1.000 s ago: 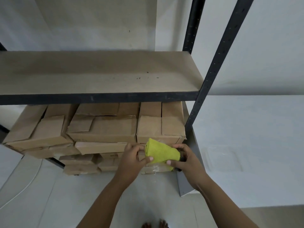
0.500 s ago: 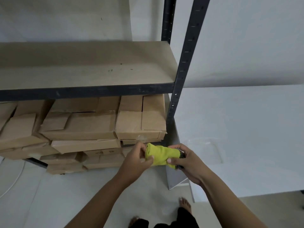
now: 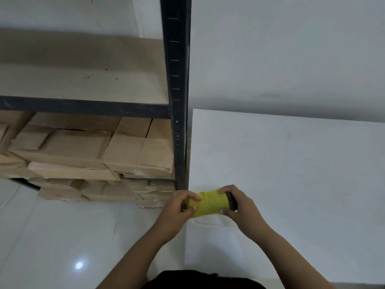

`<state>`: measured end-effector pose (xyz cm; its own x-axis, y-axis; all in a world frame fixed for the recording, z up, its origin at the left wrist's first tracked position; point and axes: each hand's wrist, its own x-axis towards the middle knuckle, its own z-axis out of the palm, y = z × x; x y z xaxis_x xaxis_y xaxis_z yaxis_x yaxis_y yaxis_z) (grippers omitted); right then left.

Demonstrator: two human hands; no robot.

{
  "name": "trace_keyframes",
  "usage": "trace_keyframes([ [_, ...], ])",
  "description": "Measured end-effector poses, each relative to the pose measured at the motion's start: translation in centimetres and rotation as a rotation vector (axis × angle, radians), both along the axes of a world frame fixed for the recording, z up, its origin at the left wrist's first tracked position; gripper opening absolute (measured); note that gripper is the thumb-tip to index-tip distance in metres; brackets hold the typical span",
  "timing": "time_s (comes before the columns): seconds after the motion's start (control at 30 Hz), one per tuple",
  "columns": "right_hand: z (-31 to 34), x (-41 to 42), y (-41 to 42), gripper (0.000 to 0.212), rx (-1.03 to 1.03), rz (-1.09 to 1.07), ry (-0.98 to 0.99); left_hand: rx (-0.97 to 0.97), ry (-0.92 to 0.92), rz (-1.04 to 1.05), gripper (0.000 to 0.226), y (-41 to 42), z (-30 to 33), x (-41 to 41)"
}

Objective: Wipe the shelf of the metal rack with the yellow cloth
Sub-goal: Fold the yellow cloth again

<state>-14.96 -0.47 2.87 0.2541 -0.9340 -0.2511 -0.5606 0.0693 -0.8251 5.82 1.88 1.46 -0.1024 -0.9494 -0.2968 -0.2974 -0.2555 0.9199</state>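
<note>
While both hands hold it low at the rack's front corner, the yellow cloth [image 3: 209, 203] is the nearest item: bunched, stretched between them, touching no shelf.

Left hand [image 3: 177, 211]: fingers [image 3: 192, 198] pinched on the cloth's left end.

Right hand [image 3: 239, 207]: fingers clamped on the right end, a small black item [image 3: 231, 202], unidentified, pressed against the cloth.

Beyond the fingers, directly above the left hand: black upright post [image 3: 178, 90]. Left of them, further back: stacked cardboard boxes [image 3: 93, 155]. Above and beyond those: bare shelf [image 3: 83, 80], faintly speckled.

Change noted: over the last second the view has swung right, so post and shelf sit further left; the grip is unaltered. Judgement: wiping not begun; the cloth must be raised up and leftward to the shelf.
</note>
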Motion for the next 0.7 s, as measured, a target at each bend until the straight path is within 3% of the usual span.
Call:
trace_keyframes([
  [0.2,-3.3,-3.0,-0.8,0.048,-0.017,0.129,0.143,-0.103,-0.276,-0.156,0.027,0.0,-1.8,-3.4],
  [0.37,-4.7,-4.1,-1.6,0.046,-0.047,0.156,0.191,-0.169,-0.443,-0.291,0.045,-1.0,-2.4,-4.1],
  [0.53,-6.0,-4.9,-1.9,0.046,-0.345,0.196,0.558,-0.341,-0.771,-0.441,0.049,-2.3,-2.9,-4.0],
  [0.7,-7.3,-5.1,-1.9,0.055,-0.403,0.216,0.602,-0.361,-0.884,-0.493,0.050,-3.0,-4.0,-4.6],
])
